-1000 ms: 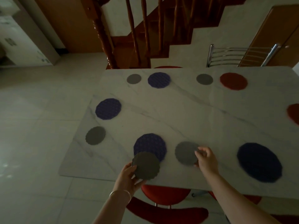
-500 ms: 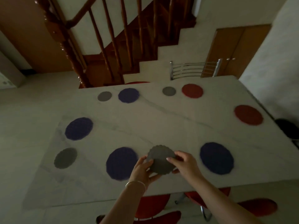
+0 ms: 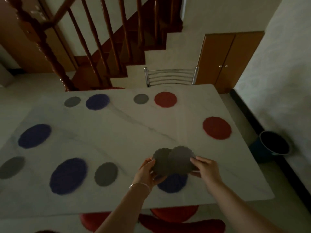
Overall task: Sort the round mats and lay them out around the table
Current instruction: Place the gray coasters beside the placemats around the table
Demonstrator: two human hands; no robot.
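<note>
Two small grey scalloped mats are held fanned apart above the near right of the white marble table (image 3: 151, 125). My left hand (image 3: 148, 172) grips the left grey mat (image 3: 159, 162) and my right hand (image 3: 204, 167) pinches the right grey mat (image 3: 180, 159), which overlaps it. Under them lies a large blue mat (image 3: 173, 183), partly hidden. More mats lie round the table: a blue mat (image 3: 68, 175) beside a grey mat (image 3: 106, 174) near me, a blue mat (image 3: 34, 136) and a grey mat (image 3: 11, 167) at left, grey, blue, grey and red mats along the far edge, and a red mat (image 3: 217, 127) at right.
A metal-backed chair (image 3: 170, 76) stands at the far side. Red chair seats (image 3: 175, 214) show under the near edge. A dark bucket (image 3: 273, 144) sits on the floor at right by the wall. A wooden staircase with a banister (image 3: 94, 42) rises behind.
My view has swung right. My hands moved right along the near edge, and the grey mats they held together are now spread into two over the right blue mat.
</note>
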